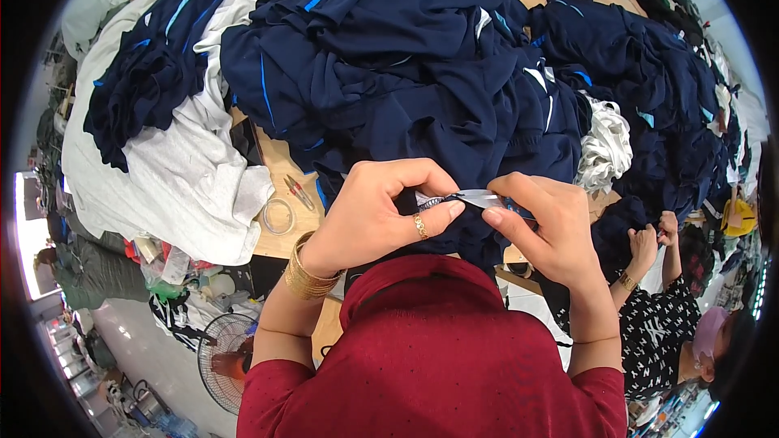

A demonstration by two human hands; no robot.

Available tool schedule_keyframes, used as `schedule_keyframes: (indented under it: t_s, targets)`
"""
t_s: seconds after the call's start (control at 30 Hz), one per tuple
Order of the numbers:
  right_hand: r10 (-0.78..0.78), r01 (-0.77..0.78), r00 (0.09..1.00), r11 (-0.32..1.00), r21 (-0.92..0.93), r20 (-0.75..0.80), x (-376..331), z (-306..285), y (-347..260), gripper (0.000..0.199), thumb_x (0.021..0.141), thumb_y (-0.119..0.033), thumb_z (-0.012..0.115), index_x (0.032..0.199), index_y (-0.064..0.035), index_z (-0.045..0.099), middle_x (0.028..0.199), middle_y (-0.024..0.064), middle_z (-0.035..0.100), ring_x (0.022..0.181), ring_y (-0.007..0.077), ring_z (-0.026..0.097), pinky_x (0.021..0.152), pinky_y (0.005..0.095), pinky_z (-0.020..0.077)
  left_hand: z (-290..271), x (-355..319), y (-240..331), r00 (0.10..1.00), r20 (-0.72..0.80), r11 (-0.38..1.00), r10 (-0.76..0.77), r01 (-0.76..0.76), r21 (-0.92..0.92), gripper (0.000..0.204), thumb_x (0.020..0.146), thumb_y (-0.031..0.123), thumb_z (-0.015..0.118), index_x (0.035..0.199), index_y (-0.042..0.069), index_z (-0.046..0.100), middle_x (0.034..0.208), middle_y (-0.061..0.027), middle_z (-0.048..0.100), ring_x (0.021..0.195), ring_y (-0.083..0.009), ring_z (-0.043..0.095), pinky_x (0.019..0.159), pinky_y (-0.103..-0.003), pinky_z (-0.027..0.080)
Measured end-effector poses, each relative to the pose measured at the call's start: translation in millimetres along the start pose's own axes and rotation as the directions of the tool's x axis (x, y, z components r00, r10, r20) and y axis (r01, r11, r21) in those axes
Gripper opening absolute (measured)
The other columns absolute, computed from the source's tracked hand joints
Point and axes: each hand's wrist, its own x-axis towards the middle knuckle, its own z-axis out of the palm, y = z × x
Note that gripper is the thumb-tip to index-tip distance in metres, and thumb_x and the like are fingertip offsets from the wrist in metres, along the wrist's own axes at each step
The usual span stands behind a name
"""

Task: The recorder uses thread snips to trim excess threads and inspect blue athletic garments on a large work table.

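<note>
My left hand is closed, thumb and forefinger pinching the edge of a navy garment, where a strip of pale stitching shows. My right hand is closed around what look like small thread snips; silvery blades point left and touch the pinched edge. Bluish bits show behind the right fingers, and the grip itself is mostly hidden. Both hands are close together in front of my chest. Beyond them a big heap of navy garments with light-blue and white trim covers the table.
White cloth drapes the left side, with a navy bundle on it. A tape roll and small snips lie on the wooden table. White strips are bunched at right. A co-worker sits close on my right; a fan stands lower left.
</note>
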Motion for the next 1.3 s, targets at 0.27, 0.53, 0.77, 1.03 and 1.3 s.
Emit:
schedule_keyframes:
  t_s: [0.27, 0.53, 0.77, 1.03, 1.3]
  targets:
    - [-0.036, 0.035, 0.999, 0.999, -0.038, -0.035, 1.3, -0.7, -1.4, 0.021, 0.078, -0.027, 0.066, 0.08, -0.0068, 0.059, 0.063, 0.0036, 0.056, 0.053, 0.0186, 0.053, 0.048, 0.0293, 0.0387, 0.2, 0.1, -0.3, 1.0, 0.007, 1.0, -0.015, 0.015, -0.001, 0.009, 0.077, 0.001, 0.066, 0.083, -0.004, 0.062, 0.075, -0.0017, 0.06, 0.069, -0.0047, 0.051, 0.061, -0.018, 0.04]
    - [-0.041, 0.04, 0.998, 0.999, -0.025, -0.038, 1.0, 0.4, 0.0, 0.02, 0.077, -0.025, 0.067, 0.079, -0.0071, 0.059, 0.066, 0.0027, 0.058, 0.053, 0.0182, 0.054, 0.048, 0.0282, 0.0397, 1.2, 0.5, -1.2, 1.0, 0.005, 1.0, -0.007, 0.007, 0.022, 0.009, 0.077, 0.002, 0.066, 0.082, -0.004, 0.063, 0.074, -0.0016, 0.06, 0.067, -0.0041, 0.051, 0.059, -0.018, 0.039]
    - [0.007, -0.007, 1.0, 1.0, 0.017, -0.003, -0.3, -1.1, -0.9, 0.019, 0.078, -0.024, 0.066, 0.078, -0.0064, 0.058, 0.063, 0.0045, 0.057, 0.052, 0.0192, 0.053, 0.048, 0.0292, 0.0392, 3.3, 0.5, -1.5, 1.0, -0.003, 1.0, -0.011, 0.011, 0.025, 0.01, 0.076, 0.003, 0.067, 0.082, -0.004, 0.062, 0.073, -0.002, 0.061, 0.067, -0.0046, 0.052, 0.058, -0.018, 0.04]
    - [-0.017, 0.017, 0.999, 1.0, -0.008, -0.052, -0.5, -4.1, 0.9, 0.019, 0.077, -0.023, 0.067, 0.079, -0.0064, 0.059, 0.063, 0.0043, 0.057, 0.051, 0.0192, 0.053, 0.047, 0.0288, 0.0385, 2.3, 0.5, -0.5, 0.999, -0.023, 0.995, 0.031, -0.028, 0.091, 0.011, 0.075, 0.004, 0.068, 0.081, -0.004, 0.062, 0.074, -0.0035, 0.062, 0.067, -0.0058, 0.054, 0.06, -0.019, 0.042]
    - [-0.078, 0.074, 0.995, 0.995, -0.061, -0.066, -0.2, -1.8, -0.5, 0.019, 0.076, -0.024, 0.068, 0.08, -0.008, 0.06, 0.064, 0.0023, 0.057, 0.052, 0.0183, 0.053, 0.047, 0.0287, 0.0394, 3.1, 1.7, -2.5, 0.993, -0.018, 0.983, 0.113, -0.11, 0.145, 0.014, 0.076, 0.009, 0.067, 0.083, -0.002, 0.062, 0.071, -0.0038, 0.062, 0.064, -0.0051, 0.055, 0.057, -0.02, 0.043]
